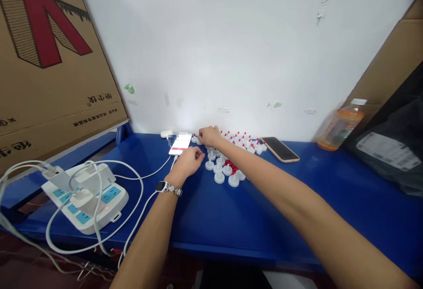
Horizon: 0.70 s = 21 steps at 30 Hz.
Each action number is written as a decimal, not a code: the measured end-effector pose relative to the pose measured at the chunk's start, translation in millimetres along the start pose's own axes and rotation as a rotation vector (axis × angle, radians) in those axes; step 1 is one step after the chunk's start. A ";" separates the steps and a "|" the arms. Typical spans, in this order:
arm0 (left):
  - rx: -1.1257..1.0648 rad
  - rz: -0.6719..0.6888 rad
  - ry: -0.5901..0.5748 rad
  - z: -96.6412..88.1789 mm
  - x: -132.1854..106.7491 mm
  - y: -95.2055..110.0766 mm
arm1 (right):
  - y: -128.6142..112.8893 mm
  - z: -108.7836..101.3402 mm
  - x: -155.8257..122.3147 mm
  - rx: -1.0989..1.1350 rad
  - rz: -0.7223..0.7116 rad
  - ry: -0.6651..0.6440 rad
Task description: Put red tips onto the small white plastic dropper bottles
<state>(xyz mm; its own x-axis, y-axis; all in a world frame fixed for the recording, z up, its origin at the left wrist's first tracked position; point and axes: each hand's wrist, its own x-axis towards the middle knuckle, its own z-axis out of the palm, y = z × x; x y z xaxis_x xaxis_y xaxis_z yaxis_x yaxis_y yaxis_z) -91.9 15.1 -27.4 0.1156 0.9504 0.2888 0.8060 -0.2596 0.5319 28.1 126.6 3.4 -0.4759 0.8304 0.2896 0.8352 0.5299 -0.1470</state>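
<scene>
Several small white plastic caps with red tips (228, 165) lie in a cluster on the blue table (280, 209) near the white wall. My right hand (209, 136) reaches to the far left end of the cluster, its fingers curled over a cap I cannot make out clearly. My left hand (187, 160), with a watch on its wrist, rests closed on the table between a white phone (180, 143) and the caps; what its fingers pinch is hidden.
A white power strip (86, 195) with plugs and looping white cables sits at the left. A second phone (280, 149) lies face up right of the caps. An orange drink bottle (340, 125) and cardboard boxes (46, 60) stand at the sides.
</scene>
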 end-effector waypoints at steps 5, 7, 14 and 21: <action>-0.052 0.071 0.205 -0.2 -2.3 10.0 | 9.9 -25.3 -29.5 0.205 0.034 0.146; -0.114 0.133 0.295 1.9 -4.1 20.3 | 16.7 -36.4 -52.8 0.440 0.056 0.227; -0.288 0.324 0.177 18.0 -11.9 67.3 | 36.2 -49.9 -137.1 0.807 0.100 0.289; -0.329 0.458 0.168 24.5 -14.9 82.2 | 33.8 -52.0 -160.1 0.792 0.090 0.333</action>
<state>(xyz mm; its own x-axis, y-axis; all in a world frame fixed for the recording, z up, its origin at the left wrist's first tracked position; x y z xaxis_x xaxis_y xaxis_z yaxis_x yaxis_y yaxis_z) -13.1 -16.1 -7.5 0.2946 0.6957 0.6551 0.4699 -0.7024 0.5346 146.8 2.7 1.2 -0.2085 0.8469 0.4892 0.3684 0.5314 -0.7628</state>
